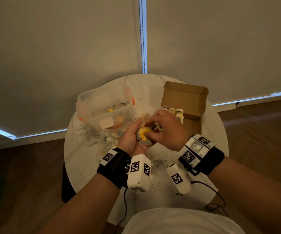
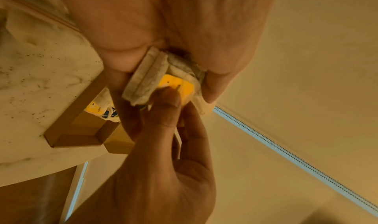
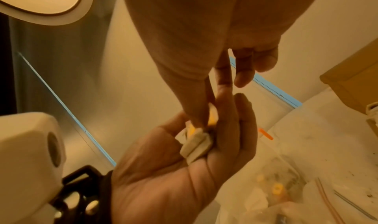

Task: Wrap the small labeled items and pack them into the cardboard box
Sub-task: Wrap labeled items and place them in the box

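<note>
Your left hand (image 1: 131,138) is turned palm up above the middle of the bench (image 1: 79,166), its fingers curled loosely around the small yellow item (image 1: 144,132), which lies across the finger bases with its pale wrapping (image 3: 196,146) partly around it. Your right hand (image 1: 167,130) comes over it from the right, thumb and forefinger pinching the top edge of the item and the wrapping; its other fingers are bent and hold nothing that shows.

From the left wrist view the item shows a bright yellow face (image 2: 178,84) with small dark marks, too blurred to read. The wrapping is an off-white, soft, creased sheet, folded into a thick doubled band at the end of the item nearest your left palm, with the yellow face still uncovered.

Just beyond your right hand stands the open cardboard box (image 1: 185,100), lid flap raised, with a few wrapped items (image 1: 178,114) already in its near-left corner. Beyond your left hand is a clear plastic tub (image 1: 102,107) with orange clips, holding more small yellow pieces. Loose clear plastic bags (image 1: 109,141) lie just left of your left hand.
</note>
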`<state>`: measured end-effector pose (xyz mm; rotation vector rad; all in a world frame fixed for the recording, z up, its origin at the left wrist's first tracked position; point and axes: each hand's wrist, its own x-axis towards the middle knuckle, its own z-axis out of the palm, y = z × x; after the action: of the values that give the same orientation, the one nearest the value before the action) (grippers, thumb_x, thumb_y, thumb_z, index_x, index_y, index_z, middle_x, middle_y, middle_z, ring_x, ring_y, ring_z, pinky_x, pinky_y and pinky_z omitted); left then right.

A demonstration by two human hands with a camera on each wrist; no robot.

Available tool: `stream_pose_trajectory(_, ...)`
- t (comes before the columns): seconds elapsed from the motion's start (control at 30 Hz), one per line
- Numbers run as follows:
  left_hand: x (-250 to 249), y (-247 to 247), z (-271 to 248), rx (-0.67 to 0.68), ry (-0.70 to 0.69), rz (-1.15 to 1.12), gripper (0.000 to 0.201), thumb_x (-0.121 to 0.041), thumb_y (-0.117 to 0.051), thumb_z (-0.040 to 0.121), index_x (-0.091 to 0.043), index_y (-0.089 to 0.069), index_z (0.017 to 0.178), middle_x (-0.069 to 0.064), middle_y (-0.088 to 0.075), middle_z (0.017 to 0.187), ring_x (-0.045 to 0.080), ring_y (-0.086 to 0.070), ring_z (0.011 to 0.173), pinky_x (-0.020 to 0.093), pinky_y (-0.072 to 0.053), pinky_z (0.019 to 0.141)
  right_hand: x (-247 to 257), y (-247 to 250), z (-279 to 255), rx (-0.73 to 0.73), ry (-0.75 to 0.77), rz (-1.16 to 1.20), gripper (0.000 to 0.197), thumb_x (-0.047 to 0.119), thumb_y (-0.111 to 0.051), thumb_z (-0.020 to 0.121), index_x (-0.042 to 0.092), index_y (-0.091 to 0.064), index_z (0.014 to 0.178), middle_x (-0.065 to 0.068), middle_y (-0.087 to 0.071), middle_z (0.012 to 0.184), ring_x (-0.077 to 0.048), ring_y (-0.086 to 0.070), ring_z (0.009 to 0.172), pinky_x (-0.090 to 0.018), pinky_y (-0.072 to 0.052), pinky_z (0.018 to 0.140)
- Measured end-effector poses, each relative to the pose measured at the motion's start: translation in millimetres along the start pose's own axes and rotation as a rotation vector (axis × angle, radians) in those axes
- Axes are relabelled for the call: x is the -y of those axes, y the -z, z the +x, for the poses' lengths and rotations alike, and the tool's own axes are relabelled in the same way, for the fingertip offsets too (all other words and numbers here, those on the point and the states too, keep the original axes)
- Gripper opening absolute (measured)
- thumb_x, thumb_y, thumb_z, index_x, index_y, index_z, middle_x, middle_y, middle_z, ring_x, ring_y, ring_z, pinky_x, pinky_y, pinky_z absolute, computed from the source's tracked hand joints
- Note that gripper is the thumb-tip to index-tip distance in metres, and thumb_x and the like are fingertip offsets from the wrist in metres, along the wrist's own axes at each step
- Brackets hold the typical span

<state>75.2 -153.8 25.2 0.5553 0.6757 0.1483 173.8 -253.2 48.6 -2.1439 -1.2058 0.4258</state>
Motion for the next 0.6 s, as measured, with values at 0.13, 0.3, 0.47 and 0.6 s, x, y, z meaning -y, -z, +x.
stream_pose_trajectory(0.13,-0.2,0.6,2.0,0.002,0.011,-0.043,0.047,-0.034,-0.048,0.101,-0.004,-0.053,0.136,0.020,-0.064,0.118,0.031,-0.064,0.100,0.044,-0.059,0.081,2.7,3.7,1.3,-0.022,0.021,0.041,0.011,0.019,-0.079,0.076,0.020,-0.069,0.080,0.003,-0.057,0.088,-0.008,-0.048,0.078,-0.022,-0.037,0.070)
stream_pose_trajectory(0.3,-2.3,1.8,2.6,-0.024,0.022,-0.060,0.044,-0.035,-0.048,0.100,-0.002,-0.057,0.128,0.019,-0.066,0.115,0.027,-0.067,0.097,0.043,-0.059,0.084,1.6,11.1,0.9,-0.034,0.033,0.097,0.009,0.015,-0.078,0.076,0.017,-0.069,0.077,0.007,-0.063,0.077,-0.006,-0.054,0.067,-0.018,-0.040,0.063)
stream_pose_trajectory(0.47,-1.7,4.0,4.7,-0.065,0.010,-0.108,0.037,-0.032,-0.053,0.098,-0.004,-0.059,0.122,0.019,-0.067,0.109,0.029,-0.066,0.096,0.041,-0.061,0.070,-5.9,17.4,-1.8,-0.086,-0.022,0.262,0.009,0.012,-0.078,0.079,0.011,-0.070,0.080,0.008,-0.067,0.073,-0.005,-0.063,0.067,-0.020,-0.053,0.064)
stream_pose_trajectory(0.6,-1.3,6.4,7.3,-0.078,0.011,-0.066,0.034,-0.033,-0.053,0.098,-0.006,-0.062,0.118,0.017,-0.070,0.105,0.029,-0.067,0.093,0.042,-0.062,0.071,-7.7,29.2,-2.3,-0.078,-0.106,0.498,0.011,0.007,-0.075,0.082,0.010,-0.069,0.092,-0.010,-0.071,0.076,-0.021,-0.068,0.066,-0.043,-0.060,0.067)
